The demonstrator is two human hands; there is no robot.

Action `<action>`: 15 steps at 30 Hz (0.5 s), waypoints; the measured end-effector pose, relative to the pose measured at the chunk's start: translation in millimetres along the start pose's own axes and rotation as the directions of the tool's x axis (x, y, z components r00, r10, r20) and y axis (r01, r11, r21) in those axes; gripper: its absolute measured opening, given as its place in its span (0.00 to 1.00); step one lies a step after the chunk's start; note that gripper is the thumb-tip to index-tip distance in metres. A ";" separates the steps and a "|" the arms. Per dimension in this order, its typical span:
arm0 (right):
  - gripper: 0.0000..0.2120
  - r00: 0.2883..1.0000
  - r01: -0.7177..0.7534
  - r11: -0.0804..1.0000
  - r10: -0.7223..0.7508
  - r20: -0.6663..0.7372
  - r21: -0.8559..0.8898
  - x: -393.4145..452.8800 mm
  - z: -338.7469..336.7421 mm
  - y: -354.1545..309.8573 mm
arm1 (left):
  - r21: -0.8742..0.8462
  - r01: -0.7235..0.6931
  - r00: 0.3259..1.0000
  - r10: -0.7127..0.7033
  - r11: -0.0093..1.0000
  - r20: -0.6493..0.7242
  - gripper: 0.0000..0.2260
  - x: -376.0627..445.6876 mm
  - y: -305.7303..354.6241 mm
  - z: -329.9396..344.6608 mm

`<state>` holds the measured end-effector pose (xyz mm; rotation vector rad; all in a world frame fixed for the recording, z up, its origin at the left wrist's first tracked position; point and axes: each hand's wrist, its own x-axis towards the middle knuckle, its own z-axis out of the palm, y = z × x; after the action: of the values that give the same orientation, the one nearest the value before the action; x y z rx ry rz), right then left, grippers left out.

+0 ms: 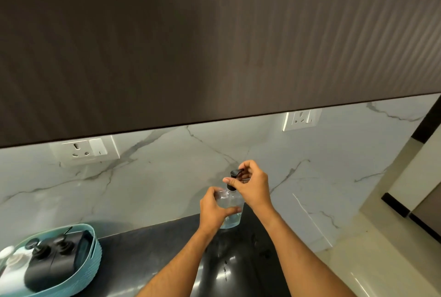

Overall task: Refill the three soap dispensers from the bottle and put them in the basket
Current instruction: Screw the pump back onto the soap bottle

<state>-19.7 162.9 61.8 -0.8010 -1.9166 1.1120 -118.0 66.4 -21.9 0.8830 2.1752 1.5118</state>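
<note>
My left hand (214, 210) has its grip clamped round the clear, smooth-walled plastic soap dispenser (231, 208) standing on the glossy black stone worktop (148, 249) near the veined marble backsplash, while my right hand (250, 188) pinches the matte black pump head (235, 177) at its collar. To do this well I judge I should hold the body dead still and turn only the collar, keeping the pump upright so the thread seats squarely — the slick wall could slip. The ribbed teal plastic basket (94, 246), well apart at the left, holds two black-pumped dispensers.
</note>
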 end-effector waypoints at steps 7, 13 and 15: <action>0.24 1.000 -0.011 1.000 0.012 0.020 -0.026 5.0 12.1 11.7 | -0.020 0.043 0.999 -0.043 0.999 -0.017 0.31 9.7 -17.2 6.6; 0.27 0.993 -0.006 1.000 0.005 0.119 0.008 9.7 15.7 25.8 | -0.059 0.056 0.998 -0.057 0.997 -0.015 0.32 17.1 -25.4 9.4; 0.30 0.988 0.007 1.000 -0.006 0.151 -0.007 8.8 15.2 29.8 | -0.067 0.053 0.998 -0.053 0.996 -0.012 0.32 18.6 -26.7 9.7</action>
<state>-32.9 176.3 32.8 -0.7320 -2.0480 1.1916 -133.8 79.3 -49.0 0.7893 2.1279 1.5595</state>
